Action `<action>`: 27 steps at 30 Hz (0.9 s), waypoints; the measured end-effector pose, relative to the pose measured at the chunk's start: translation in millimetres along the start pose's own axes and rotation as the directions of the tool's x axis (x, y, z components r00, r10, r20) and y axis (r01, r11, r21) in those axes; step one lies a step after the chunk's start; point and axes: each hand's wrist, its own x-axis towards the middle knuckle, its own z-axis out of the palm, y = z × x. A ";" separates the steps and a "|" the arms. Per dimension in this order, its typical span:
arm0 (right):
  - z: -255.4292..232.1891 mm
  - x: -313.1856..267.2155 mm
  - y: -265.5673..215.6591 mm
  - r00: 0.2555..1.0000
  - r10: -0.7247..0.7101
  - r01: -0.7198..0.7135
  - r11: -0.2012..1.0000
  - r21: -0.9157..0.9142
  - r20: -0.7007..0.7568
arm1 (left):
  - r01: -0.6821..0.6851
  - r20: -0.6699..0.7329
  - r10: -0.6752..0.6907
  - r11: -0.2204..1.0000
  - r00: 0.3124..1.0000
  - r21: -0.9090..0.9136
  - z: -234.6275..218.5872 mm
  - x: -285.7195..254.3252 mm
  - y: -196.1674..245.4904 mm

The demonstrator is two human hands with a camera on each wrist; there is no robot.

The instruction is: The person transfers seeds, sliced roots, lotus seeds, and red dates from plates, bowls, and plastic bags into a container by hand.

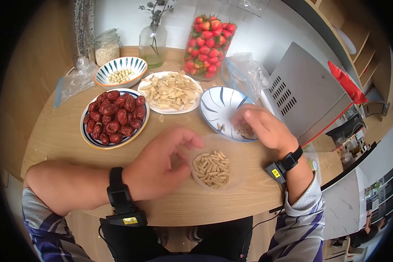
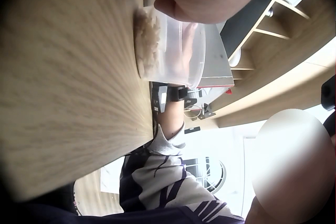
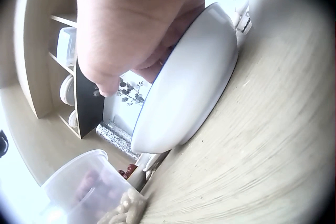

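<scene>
A clear plastic tub (image 1: 231,161) holds short beige stick-like pieces (image 1: 212,169). Beside its left wall is my left hand (image 1: 159,161), the fingers bent loosely and the fingertips right at the rim. My right hand (image 1: 266,126) reaches over the right side of a white bowl with blue strokes (image 1: 220,105), its fingers down inside. Under those fingers some brownish pieces (image 1: 245,131) show in the bowl. In the right wrist view the wall of the bowl (image 3: 184,87) hides the fingertips, so I cannot tell whether they pinch anything.
Behind stand a plate of red dates (image 1: 113,118), a plate of pale dried slices (image 1: 172,91) and a bowl of pale round seeds (image 1: 121,75). A strawberry container (image 1: 208,48), a glass vase (image 1: 153,41) and a jar (image 1: 107,47) line the wall. A grey appliance (image 1: 301,87) borders the right.
</scene>
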 end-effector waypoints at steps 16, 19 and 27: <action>13.6 -4.6 -8.6 0.996 -0.092 0.094 0.971 -0.221 0.018 | -0.025 -0.015 0.025 1.000 1.000 0.016 0.6 1.2 -1.7; 20.9 -3.9 -0.3 0.989 -0.148 0.145 0.958 -0.248 0.008 | -0.043 -0.029 0.044 0.999 0.999 0.018 1.5 0.9 -2.8; 28.5 -4.8 -1.0 0.965 -0.253 0.216 0.912 -0.349 -0.065 | -0.016 -0.027 0.017 1.000 1.000 0.018 1.3 1.8 1.1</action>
